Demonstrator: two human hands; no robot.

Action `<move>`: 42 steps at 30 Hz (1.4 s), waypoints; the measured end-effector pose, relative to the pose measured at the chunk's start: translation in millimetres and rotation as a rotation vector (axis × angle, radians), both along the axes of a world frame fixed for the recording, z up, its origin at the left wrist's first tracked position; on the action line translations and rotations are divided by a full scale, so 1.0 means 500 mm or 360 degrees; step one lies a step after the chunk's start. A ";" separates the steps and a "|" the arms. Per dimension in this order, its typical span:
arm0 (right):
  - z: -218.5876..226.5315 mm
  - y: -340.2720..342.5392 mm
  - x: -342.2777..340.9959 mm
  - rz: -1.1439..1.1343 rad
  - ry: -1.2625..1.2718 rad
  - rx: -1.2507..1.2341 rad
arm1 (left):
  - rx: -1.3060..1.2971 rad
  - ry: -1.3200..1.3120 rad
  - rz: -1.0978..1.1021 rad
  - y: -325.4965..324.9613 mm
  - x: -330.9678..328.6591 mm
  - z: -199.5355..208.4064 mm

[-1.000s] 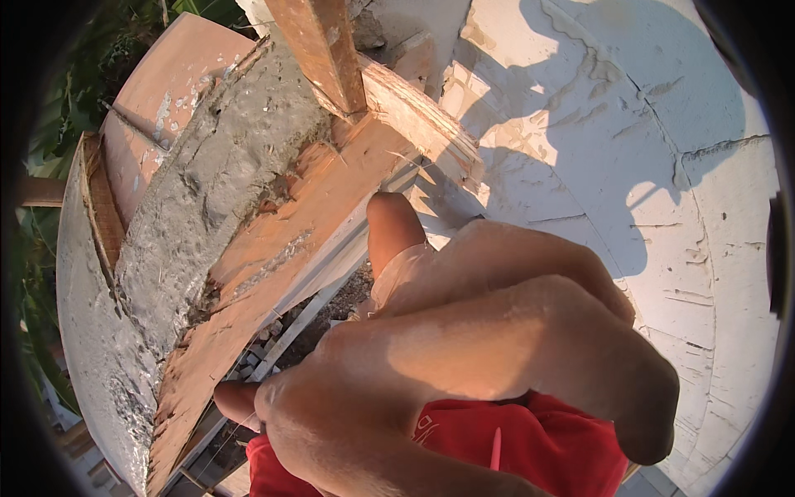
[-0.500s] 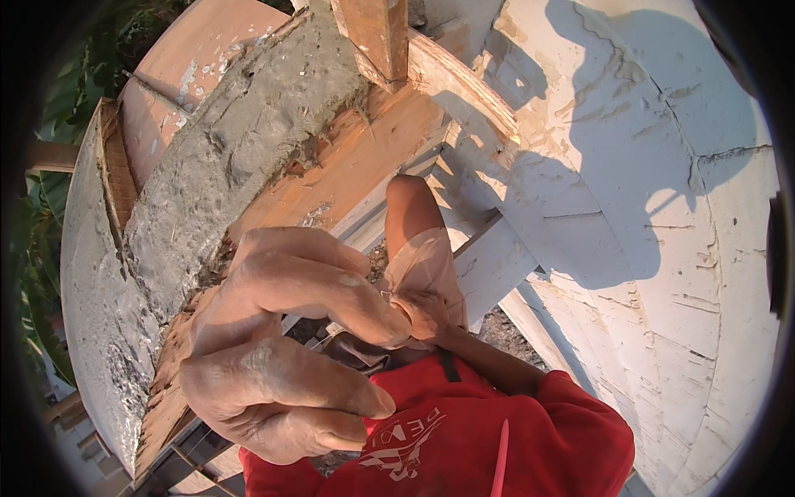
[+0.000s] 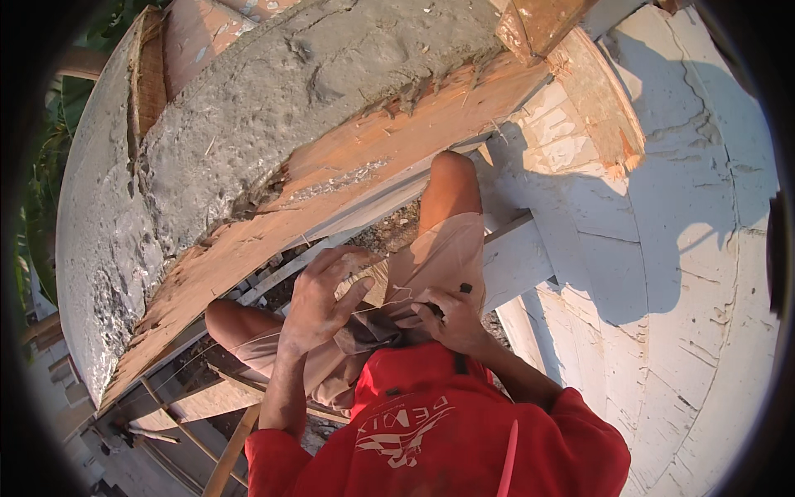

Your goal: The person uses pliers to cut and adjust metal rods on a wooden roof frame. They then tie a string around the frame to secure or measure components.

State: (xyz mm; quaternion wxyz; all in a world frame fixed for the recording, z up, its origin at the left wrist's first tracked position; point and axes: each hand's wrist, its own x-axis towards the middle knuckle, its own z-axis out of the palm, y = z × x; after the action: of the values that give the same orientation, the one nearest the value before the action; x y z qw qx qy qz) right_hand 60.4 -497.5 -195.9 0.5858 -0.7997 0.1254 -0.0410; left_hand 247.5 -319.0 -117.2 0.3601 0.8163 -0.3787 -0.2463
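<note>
My left hand [image 3: 325, 296] is over my lap, palm turned inward, with curved fingers and the thumb apart. A thin pale string [image 3: 387, 307] stretches between that hand and my right hand [image 3: 457, 321]. My right hand is closed on the string, its fingers bent and pinched together. Something small and dark shows at its fingertips, too small to name. A loose curl of string stands beside the right hand. A black spot [image 3: 465, 288] lies by its knuckles, on or near my shorts [image 3: 443, 253].
Wet grey mortar [image 3: 248, 91] covers the curved ledge ahead, edged by a wooden board [image 3: 364, 157]. A wooden post [image 3: 542, 25] stands at its far end. At right is a white panelled surface [image 3: 662, 248] with shadows. Wooden poles [image 3: 232, 451] run below at left.
My left hand has dropped from close in front of the camera to my lap, level with my right hand. The string now shows between them. The view has shifted.
</note>
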 end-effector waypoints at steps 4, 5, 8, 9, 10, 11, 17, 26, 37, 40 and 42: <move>0.022 0.002 0.011 0.0103 0.0155 -0.0004 | 0.0038 0.0350 -0.0211 -0.010 -0.045 -0.071; 0.023 0.002 0.012 0.0094 0.0190 -0.0028 | 0.0004 0.0578 -0.0244 -0.012 -0.058 -0.088; 0.020 0.007 0.011 0.0128 0.0278 0.0036 | -0.0053 0.0915 -0.0107 -0.004 -0.097 -0.115; 0.019 0.008 0.011 0.0145 0.0261 0.0013 | -0.0108 0.0955 -0.0029 0.002 -0.106 -0.118; 0.020 0.008 0.013 0.0158 0.0240 -0.0012 | -0.0069 0.0961 -0.0001 0.009 -0.111 -0.119; 0.024 0.004 0.016 0.0159 0.0218 -0.0048 | -0.0083 0.0956 0.0005 0.015 -0.113 -0.120; 0.169 -0.106 0.059 0.0058 -0.0239 -0.0357 | -0.0025 0.0979 -0.0008 0.032 -0.115 -0.138; 0.554 -0.255 -0.008 0.0060 -0.1555 -0.0375 | 0.0192 0.1128 -0.0043 0.068 -0.083 -0.168; 0.609 -0.276 -0.030 0.0113 -0.1640 -0.0537 | 0.0153 0.1005 0.0046 0.101 -0.087 -0.202; 0.601 -0.281 -0.026 0.0102 -0.1635 -0.0520 | 0.0158 0.0932 0.0110 0.122 -0.106 -0.195; 0.596 -0.280 -0.014 0.0094 -0.1633 -0.0502 | 0.0200 0.1030 0.0177 0.134 -0.102 -0.197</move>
State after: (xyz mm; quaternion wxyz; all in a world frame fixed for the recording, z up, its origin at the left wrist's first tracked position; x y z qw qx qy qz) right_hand 53.3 -637.5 102.0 0.4454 -0.7585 -0.2072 -0.4283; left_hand 196.6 -251.8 -215.6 0.4236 0.7356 -0.1837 -0.4957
